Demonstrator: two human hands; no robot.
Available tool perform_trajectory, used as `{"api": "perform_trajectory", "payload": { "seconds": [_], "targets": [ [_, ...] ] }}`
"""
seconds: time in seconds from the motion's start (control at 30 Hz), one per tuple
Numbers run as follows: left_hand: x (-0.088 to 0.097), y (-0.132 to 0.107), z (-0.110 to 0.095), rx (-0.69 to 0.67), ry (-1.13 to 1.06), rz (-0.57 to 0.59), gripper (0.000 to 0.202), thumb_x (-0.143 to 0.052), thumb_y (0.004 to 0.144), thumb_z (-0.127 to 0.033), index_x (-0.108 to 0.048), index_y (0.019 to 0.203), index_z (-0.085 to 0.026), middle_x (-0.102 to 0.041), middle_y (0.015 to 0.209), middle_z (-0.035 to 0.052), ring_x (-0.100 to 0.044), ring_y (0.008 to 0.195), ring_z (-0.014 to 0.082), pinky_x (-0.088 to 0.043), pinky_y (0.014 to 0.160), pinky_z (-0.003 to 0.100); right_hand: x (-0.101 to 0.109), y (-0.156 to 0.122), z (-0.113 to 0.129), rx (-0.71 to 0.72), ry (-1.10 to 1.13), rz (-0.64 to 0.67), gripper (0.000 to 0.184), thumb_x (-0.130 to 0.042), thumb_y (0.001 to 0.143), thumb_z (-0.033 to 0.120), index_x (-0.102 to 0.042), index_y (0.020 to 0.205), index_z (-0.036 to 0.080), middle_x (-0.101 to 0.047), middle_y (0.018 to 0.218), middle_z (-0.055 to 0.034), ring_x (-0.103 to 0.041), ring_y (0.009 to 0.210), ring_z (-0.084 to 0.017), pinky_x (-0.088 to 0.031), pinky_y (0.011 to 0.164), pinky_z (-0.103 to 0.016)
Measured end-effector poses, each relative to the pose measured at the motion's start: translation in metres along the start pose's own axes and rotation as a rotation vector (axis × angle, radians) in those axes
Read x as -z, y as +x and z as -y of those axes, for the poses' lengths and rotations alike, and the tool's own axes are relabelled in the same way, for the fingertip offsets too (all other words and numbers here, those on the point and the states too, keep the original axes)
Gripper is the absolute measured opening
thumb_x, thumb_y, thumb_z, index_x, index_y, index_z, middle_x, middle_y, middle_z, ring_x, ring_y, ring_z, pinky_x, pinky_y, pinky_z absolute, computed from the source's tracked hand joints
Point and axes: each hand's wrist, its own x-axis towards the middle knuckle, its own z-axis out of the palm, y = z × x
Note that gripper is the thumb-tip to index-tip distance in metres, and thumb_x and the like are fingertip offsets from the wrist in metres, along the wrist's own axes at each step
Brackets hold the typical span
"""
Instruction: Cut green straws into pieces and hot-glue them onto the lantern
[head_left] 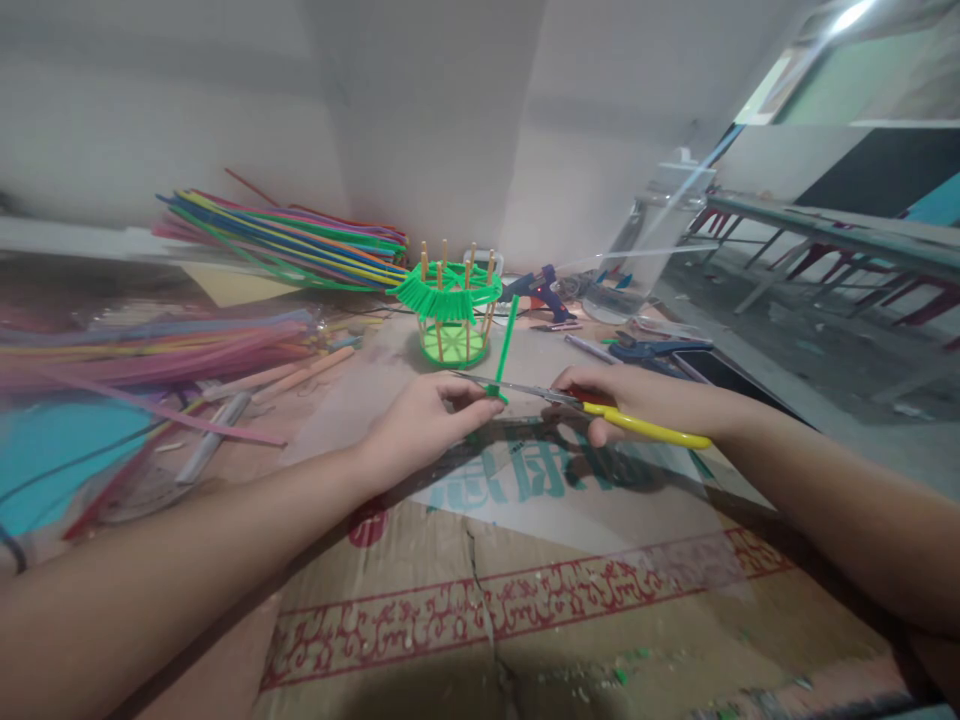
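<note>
My left hand [427, 420] pinches the lower end of a green straw [505, 345] that stands nearly upright above the cardboard [525, 580]. My right hand [637, 400] grips yellow-handled scissors [600, 410], whose blades reach left across the straw's bottom end beside my left fingertips. Just behind stands a small green basket [450, 310] made of wooden sticks with green straw pieces woven round its top.
A fan of long coloured straws [300, 245] lies at the back left, more pink ones [150, 350] at the left. A blue glue gun [544, 290], blue pliers [652, 348] and a dark phone [712, 370] lie at the right. Green scraps dot the near cardboard.
</note>
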Motion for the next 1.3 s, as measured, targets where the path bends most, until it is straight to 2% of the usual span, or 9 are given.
{"api": "perform_trajectory", "payload": {
  "seconds": [0.37,0.5,0.67,0.83,0.93,1.07,1.17,1.23,1.3],
  "targets": [
    [0.000,0.000,-0.001,-0.007,-0.034,-0.003,0.023,-0.064,0.084,-0.037,-0.071,0.073,-0.018,-0.067,0.071,-0.0011,-0.059,0.070,0.0145,-0.045,0.068,0.025,0.000,0.000,0.006,-0.042,0.076,-0.024,0.043,-0.065,0.080,0.057,-0.061,0.102,0.020,-0.063,0.079,-0.0004,-0.055,0.074,-0.019,-0.038,0.065,-0.029],
    [0.000,0.000,-0.002,-0.009,-0.031,-0.009,0.025,-0.064,0.084,-0.038,-0.070,0.072,-0.017,-0.066,0.070,-0.0011,-0.059,0.069,0.0145,-0.044,0.066,0.025,-0.003,0.001,0.007,-0.049,0.085,-0.044,0.036,-0.067,0.079,0.050,-0.062,0.100,0.021,-0.065,0.078,0.0004,-0.058,0.077,-0.020,-0.039,0.068,-0.030],
    [0.000,0.000,-0.003,-0.006,-0.005,-0.001,0.027,-0.063,0.085,-0.039,-0.070,0.071,-0.017,-0.067,0.071,0.0005,-0.058,0.068,0.0143,-0.043,0.066,0.026,-0.005,0.003,-0.002,-0.058,0.151,-0.007,0.031,-0.068,0.078,0.043,-0.061,0.099,0.021,-0.069,0.074,0.0012,-0.061,0.076,-0.020,-0.042,0.070,-0.030],
    [-0.001,-0.002,-0.004,-0.098,-0.008,0.030,0.027,-0.061,0.087,-0.036,-0.064,0.068,-0.017,-0.058,0.066,-0.0012,-0.053,0.064,0.0126,-0.038,0.061,0.025,0.002,0.005,-0.012,-0.112,0.051,-0.082,0.043,-0.067,0.078,0.053,-0.065,0.105,0.020,-0.071,0.089,-0.0035,-0.063,0.082,-0.024,-0.044,0.072,-0.032],
    [0.001,-0.003,-0.005,-0.155,-0.007,-0.041,0.029,-0.060,0.089,-0.033,-0.059,0.065,-0.017,-0.054,0.066,-0.0021,-0.051,0.065,0.0118,-0.038,0.063,0.024,0.002,0.007,-0.020,-0.122,-0.049,-0.117,0.052,-0.070,0.074,0.055,-0.067,0.114,0.022,-0.070,0.098,-0.0046,-0.062,0.085,-0.024,-0.044,0.073,-0.032],
    [0.003,-0.003,-0.005,-0.127,-0.007,-0.193,0.031,-0.059,0.089,-0.033,-0.054,0.063,-0.018,-0.049,0.064,-0.0031,-0.047,0.064,0.0119,-0.036,0.063,0.025,-0.005,0.011,-0.028,-0.026,-0.110,-0.095,0.062,-0.069,0.077,0.051,-0.061,0.131,0.022,-0.068,0.099,-0.0062,-0.060,0.083,-0.022,-0.044,0.070,-0.031],
    [0.004,-0.001,-0.003,-0.033,-0.054,-0.209,0.030,-0.059,0.088,-0.037,-0.057,0.065,-0.018,-0.050,0.063,-0.0028,-0.048,0.064,0.0130,-0.035,0.061,0.025,-0.007,0.011,-0.027,0.104,-0.156,-0.083,0.056,-0.060,0.086,0.038,-0.052,0.141,0.024,-0.065,0.112,-0.0084,-0.059,0.095,-0.022,-0.045,0.079,-0.031],
    [0.004,0.001,0.000,0.019,-0.123,-0.207,0.030,-0.059,0.088,-0.040,-0.060,0.068,-0.018,-0.054,0.065,-0.0023,-0.050,0.066,0.0139,-0.036,0.061,0.025,-0.006,0.009,-0.023,0.161,-0.204,-0.076,0.053,-0.058,0.088,0.032,-0.052,0.141,0.028,-0.063,0.120,-0.0083,-0.059,0.102,-0.022,-0.044,0.085,-0.032],
    [0.004,0.003,0.001,0.050,-0.180,-0.235,0.030,-0.059,0.088,-0.041,-0.061,0.069,-0.018,-0.055,0.066,-0.0023,-0.051,0.067,0.0142,-0.037,0.062,0.025,-0.003,0.006,-0.018,0.177,-0.240,-0.081,0.046,-0.058,0.090,0.034,-0.057,0.135,0.028,-0.065,0.119,-0.0078,-0.060,0.100,-0.022,-0.045,0.084,-0.032]
  ]
}}
